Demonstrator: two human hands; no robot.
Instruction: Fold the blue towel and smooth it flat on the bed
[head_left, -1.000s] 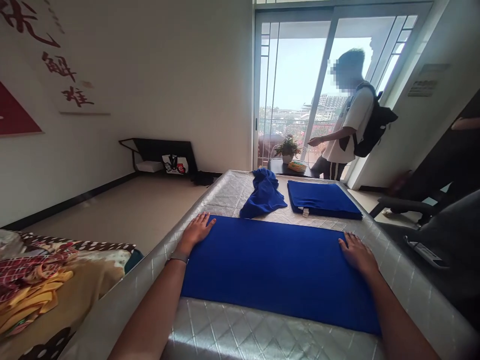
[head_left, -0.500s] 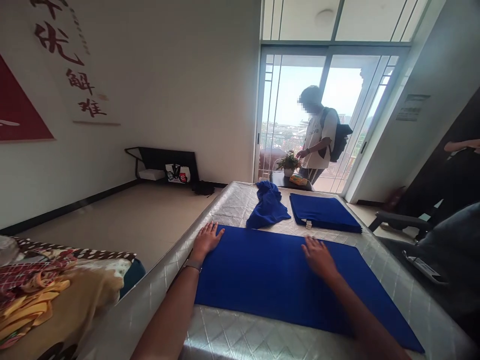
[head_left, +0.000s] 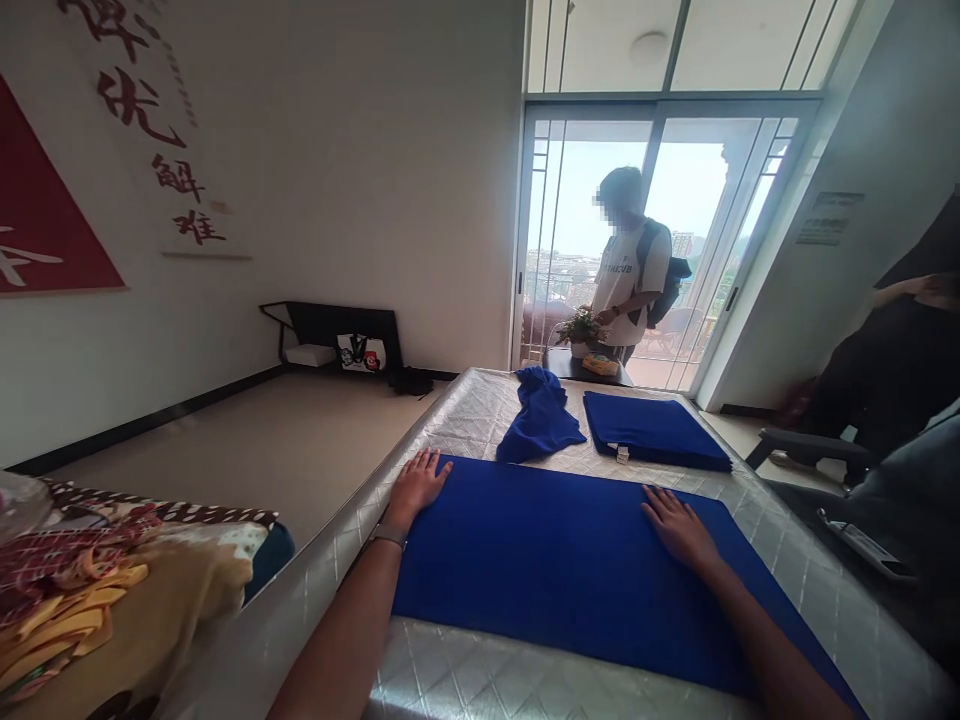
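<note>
A blue cloth [head_left: 555,570] lies flat and folded into a long rectangle across the silvery quilted table cover [head_left: 480,650]. My left hand [head_left: 418,486] rests flat on its far left corner, fingers stretched out. Toward the right part of the same cloth, my right hand [head_left: 681,525] lies palm down with its fingers spread, close to the far edge. Beyond the cloth sits a crumpled blue cloth [head_left: 538,420]. To the right of that is a neat stack of folded blue cloths [head_left: 654,428] with a white tag at its near edge.
Clothes and fabrics [head_left: 97,590] are heaped at the lower left. Behind the table's far end, a person [head_left: 630,270] stands by a potted plant [head_left: 581,328]. Another person [head_left: 889,350] in dark clothing is at the right, near a black chair armrest [head_left: 814,450].
My right hand has slid to the right over the blue cloth. My left hand stays on the far left corner. The view has shifted slightly.
</note>
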